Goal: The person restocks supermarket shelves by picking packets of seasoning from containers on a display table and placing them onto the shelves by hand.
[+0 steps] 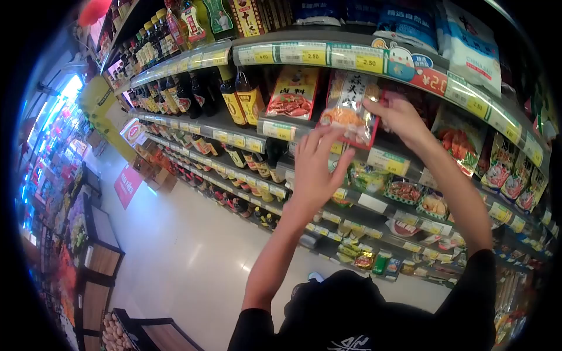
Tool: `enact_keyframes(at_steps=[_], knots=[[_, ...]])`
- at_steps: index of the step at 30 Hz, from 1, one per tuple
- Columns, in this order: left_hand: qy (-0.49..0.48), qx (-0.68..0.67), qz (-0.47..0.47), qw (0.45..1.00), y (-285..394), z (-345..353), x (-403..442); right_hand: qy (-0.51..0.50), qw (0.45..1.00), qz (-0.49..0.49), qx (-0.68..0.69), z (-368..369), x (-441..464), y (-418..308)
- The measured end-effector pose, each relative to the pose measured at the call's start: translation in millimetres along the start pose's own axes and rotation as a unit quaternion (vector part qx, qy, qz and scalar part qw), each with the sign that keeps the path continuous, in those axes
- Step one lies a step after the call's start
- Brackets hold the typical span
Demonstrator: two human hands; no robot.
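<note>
A seasoning packet (351, 108) with a food picture and large dark characters stands tilted at the front of a shelf. My right hand (401, 120) pinches its right edge between thumb and fingers. At the packet's lower left is my left hand (316, 167), fingers stretched out and thumb apart, the fingertips touching or just in front of its bottom edge. Left of it on the same shelf leans a red-and-white seasoning packet (294, 93). Below my right forearm hangs another food packet (458, 140).
Yellow-labelled bottles (241, 96) line the shelf to the left. A price strip (310, 54) runs along the shelf edge above, with white bags (471, 50) over it. Several lower shelves hold more packets. The tiled floor (181, 251) and produce stands (96, 251) lie at left.
</note>
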State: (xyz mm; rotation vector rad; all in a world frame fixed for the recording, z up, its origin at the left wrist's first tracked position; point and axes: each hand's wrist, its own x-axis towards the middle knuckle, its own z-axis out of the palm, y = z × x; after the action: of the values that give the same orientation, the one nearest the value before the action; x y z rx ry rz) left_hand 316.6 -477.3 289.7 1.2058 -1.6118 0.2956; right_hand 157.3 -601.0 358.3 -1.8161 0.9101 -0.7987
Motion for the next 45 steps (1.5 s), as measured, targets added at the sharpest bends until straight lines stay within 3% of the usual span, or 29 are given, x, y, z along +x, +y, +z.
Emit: enact_keyframes(at_steps=[3,5,6,8,9,10,11,12,13,15,16,19,21,23,24,25,26,28,29,32,35,36,37,39,40,41,42,45], knots=[[-0.05,0.013,-0.003,0.999,-25,21,38,0.028,0.998,-0.044,-0.02,-12,65,30],[-0.069,0.022,0.004,0.997,-39,33,61,0.08,0.993,0.003,-0.082,-10,73,19],[-0.132,0.05,-0.019,0.99,-46,40,69,0.084,0.993,0.004,-0.082,-15,86,28],[-0.259,0.099,-0.074,0.958,-50,48,87,0.056,0.966,-0.205,-0.147,-28,121,58],[-0.262,0.097,-0.07,0.958,-53,53,91,0.061,0.966,-0.203,-0.147,-34,128,59],[-0.298,0.118,-0.087,0.943,-55,58,94,0.102,0.9,-0.237,-0.353,-39,133,60],[-0.333,0.139,-0.103,0.927,-57,63,99,0.137,0.788,-0.257,-0.542,-46,137,62],[-0.369,0.147,-0.126,0.909,-57,67,103,0.091,0.796,-0.173,-0.573,-38,109,22],[-0.371,0.143,-0.125,0.909,-58,70,102,0.091,0.796,-0.169,-0.574,-37,99,24],[-0.345,0.134,-0.104,0.923,-65,74,100,0.181,0.833,-0.298,-0.43,-37,83,29],[-0.339,0.122,-0.109,0.926,-71,78,99,0.178,0.872,-0.208,-0.406,-23,54,-5],[-0.3,0.107,-0.129,0.939,-67,78,99,0.149,0.863,-0.149,-0.459,-14,27,-16],[-0.347,0.143,-0.152,0.914,-65,76,101,0.035,0.936,-0.025,-0.348,-11,-9,-33],[-0.333,0.13,-0.147,0.922,-67,78,98,0.026,0.952,-0.166,-0.255,-1,-48,-31],[-0.364,0.206,-0.156,0.895,-54,72,101,0.029,0.944,-0.24,-0.227,9,-67,-25],[-0.36,0.212,-0.167,0.893,-50,71,93,0.03,0.93,-0.312,-0.193,19,-88,-15],[-0.18,0.174,-0.118,0.961,-47,70,82,-0.01,0.934,-0.325,-0.147,26,-107,-1],[0.152,0.075,-0.016,0.985,-25,63,59,-0.086,0.941,-0.318,-0.074,38,-140,34],[0.177,0.075,-0.035,0.981,-13,55,39,-0.121,0.945,-0.301,-0.048,43,-154,55],[0.212,0.085,-0.107,0.968,22,42,-61,-0.194,0.96,-0.199,0.029,54,-186,129],[0.173,0.084,-0.326,0.925,45,68,-210,-0.237,0.958,-0.149,0.06,64,-222,200],[0.131,0.096,-0.4,0.902,60,76,-260,-0.259,0.96,-0.078,0.067,66,-235,213],[0.138,0.09,-0.458,0.874,76,90,-311,-0.267,0.957,-0.113,0.032,71,-247,243],[0.094,0.117,-0.56,0.815,117,108,-399,-0.32,0.94,0.014,0.115,77,-275,276],[0.124,0.066,-0.588,0.796,140,115,-430,-0.335,0.935,0.011,0.119,79,-282,279],[0.068,0.13,-0.575,0.805,171,106,-423,-0.333,0.939,-0.003,0.088,78,-291,280],[0.073,0.098,-0.618,0.776,187,111,-445,-0.329,0.942,-0.022,0.054,75,-298,281],[0.147,0.062,-0.679,0.716,221,111,-473,-0.357,0.932,-0.024,0.059,77,-309,283]])
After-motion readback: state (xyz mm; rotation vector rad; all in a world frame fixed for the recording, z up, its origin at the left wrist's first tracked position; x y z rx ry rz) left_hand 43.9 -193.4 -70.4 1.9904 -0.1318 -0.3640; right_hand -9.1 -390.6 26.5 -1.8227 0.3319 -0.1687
